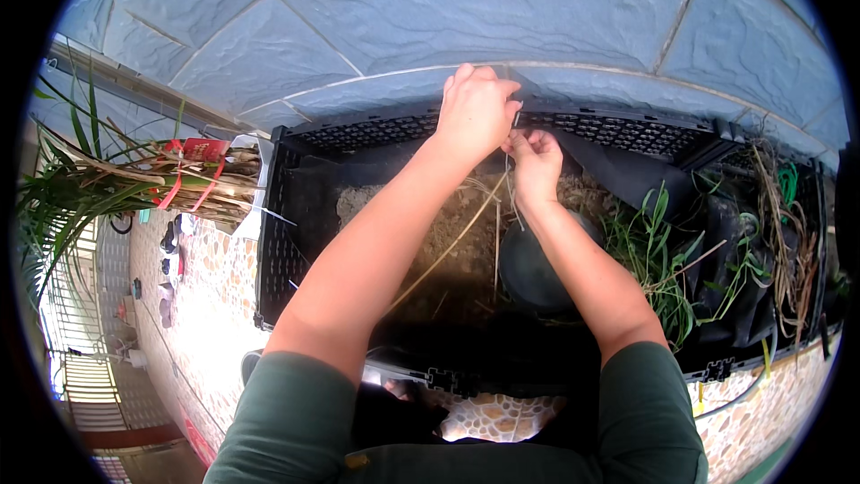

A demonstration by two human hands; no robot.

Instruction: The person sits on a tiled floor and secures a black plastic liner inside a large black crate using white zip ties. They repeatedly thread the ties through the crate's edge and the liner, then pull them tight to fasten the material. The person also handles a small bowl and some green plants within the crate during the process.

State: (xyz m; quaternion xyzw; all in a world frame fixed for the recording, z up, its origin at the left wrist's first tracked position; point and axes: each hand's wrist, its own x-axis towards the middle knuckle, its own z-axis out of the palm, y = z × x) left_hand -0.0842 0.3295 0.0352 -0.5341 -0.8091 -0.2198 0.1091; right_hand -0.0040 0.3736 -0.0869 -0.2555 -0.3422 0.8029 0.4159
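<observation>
Both my hands meet at the back wall of a black plastic planter box (605, 129), close to the blue tiled wall. My left hand (474, 111) is bent over the rim with its fingers curled; what lies inside its grip is hidden. Just below and to the right, my right hand (537, 158) pinches a thin pale strand (516, 198), which hangs down below the fingers. A black fabric liner (625, 171) sags along the back wall to the right of this hand. Beneath my forearms lies dry soil (430, 215), crossed by a long yellowish stalk (449, 249).
A dark round container (541, 269) sits on the soil, partly behind my right forearm. Green weeds (662, 262) and dry stems (786, 235) fill the right end. At left, a leafy plant bundle tied with red ribbon (201, 171) stands against the box. Stone-patterned floor (228, 269) lies beyond.
</observation>
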